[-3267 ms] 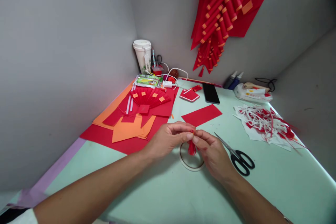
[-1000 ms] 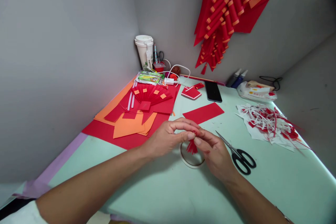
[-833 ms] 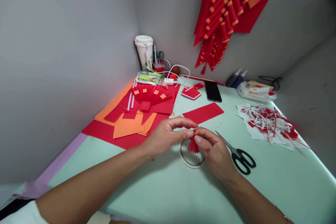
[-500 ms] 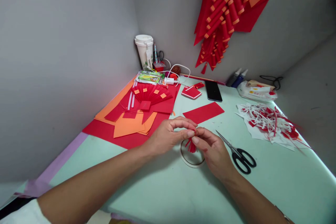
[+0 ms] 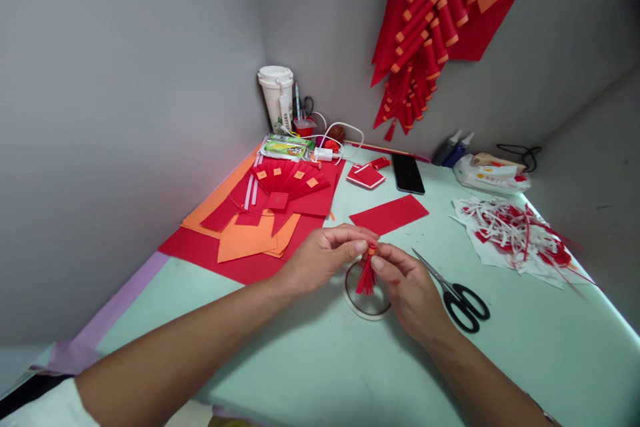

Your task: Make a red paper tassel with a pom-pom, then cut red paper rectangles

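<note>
The right hand pinches the red tassel up high (left hand alongside, grip unclear), probably so it hangs freely.

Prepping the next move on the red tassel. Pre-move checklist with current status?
1. Red tassel held: ok, pinched in the fingers of the right hand.
2. Left hand gripping too: cannot tell; its fingers are at the tassel's top, contact unclear.
3. Orange band firmly fixed: cannot tell; it shows near the tassel's top.
4. Scissors set down: ok, on the table beside the right hand.
5. Loose scraps picked up: not ok, a small orange scrap lies beyond the hands.
</note>
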A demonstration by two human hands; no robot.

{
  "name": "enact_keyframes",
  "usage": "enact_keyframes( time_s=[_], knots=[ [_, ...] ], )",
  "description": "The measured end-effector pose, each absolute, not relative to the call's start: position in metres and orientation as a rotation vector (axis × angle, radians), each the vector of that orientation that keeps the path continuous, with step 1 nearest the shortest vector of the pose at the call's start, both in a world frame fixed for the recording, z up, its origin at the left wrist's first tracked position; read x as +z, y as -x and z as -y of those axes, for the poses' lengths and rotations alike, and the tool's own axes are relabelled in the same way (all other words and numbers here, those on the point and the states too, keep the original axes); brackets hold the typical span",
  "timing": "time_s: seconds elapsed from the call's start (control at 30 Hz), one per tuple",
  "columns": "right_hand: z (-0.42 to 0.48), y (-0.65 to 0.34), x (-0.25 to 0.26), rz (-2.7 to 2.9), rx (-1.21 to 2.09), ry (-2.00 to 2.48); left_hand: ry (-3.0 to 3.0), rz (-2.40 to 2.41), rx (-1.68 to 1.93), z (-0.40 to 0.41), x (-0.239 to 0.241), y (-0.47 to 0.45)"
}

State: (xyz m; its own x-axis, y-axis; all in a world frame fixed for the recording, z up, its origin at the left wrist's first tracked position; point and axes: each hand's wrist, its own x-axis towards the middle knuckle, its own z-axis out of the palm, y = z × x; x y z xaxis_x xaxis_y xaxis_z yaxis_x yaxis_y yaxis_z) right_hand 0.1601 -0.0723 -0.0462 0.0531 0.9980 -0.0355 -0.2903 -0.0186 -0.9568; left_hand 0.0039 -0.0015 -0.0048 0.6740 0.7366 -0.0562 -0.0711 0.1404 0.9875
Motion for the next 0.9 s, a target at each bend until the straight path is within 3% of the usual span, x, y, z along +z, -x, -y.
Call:
enact_keyframes(
  time_s=[0.9],
  knots=[
    [0.0702,-0.1596,-0.0504,0.861,1.313,1.044,-1.497,-0.766,0.791,0.0039,-0.0101,-0.0041]
  ],
)
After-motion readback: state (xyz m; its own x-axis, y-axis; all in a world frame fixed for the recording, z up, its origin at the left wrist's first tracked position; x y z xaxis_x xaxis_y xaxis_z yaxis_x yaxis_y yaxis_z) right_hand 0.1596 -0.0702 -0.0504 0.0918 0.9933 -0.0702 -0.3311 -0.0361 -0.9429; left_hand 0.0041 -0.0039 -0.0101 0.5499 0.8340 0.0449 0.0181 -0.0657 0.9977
